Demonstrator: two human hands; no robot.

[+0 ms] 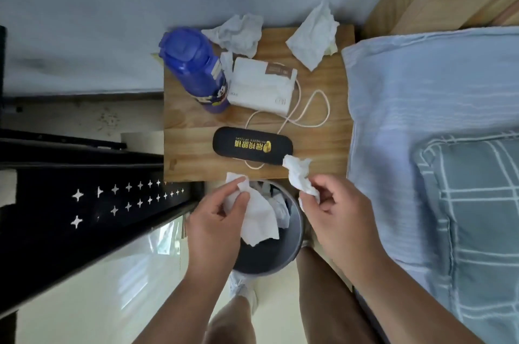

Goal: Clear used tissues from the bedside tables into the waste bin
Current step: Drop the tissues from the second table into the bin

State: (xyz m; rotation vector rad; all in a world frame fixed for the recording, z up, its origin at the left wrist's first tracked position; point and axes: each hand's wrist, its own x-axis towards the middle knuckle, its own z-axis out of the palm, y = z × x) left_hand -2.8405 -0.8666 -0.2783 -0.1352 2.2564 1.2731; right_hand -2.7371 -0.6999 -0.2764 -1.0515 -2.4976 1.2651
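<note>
— What stands furthest left?

— A black metal frame (84,203) with star-shaped cut-outs, beside the wooden worktop (317,152). On the worktop's left side a blue bottle (193,68) stands upright, touching a white tissue pack (261,85).

— And the used tissues on the worktop?

— Two lie along the back edge, against the wall. The rear-left tissue (236,34) sits just behind the bottle and the pack. The rear-right tissue (314,34) is in the back right corner, well apart from the first. Neither is being touched.

— What is nearer the front?

— A black glasses case (252,144) lies crosswise, with a white cable (309,110) looping between it and the pack.

— The hands?

— The left hand (216,220) pinches a flat tissue (258,220) between thumb and fingers; the sheet hangs over the open waste bin (289,253). The right hand (337,208) pinches a wadded tissue (299,175) in its curled fingers, above the worktop's front edge and the bin's right rim.

— Where is the bin?

— On the floor, just in front of the worktop, below both hands. Some white paper (280,208) already lies inside.

— And to the right?

— A bed (407,119) with a light blue sheet, right beside the worktop, and a checked pillow (477,203) on it.
</note>
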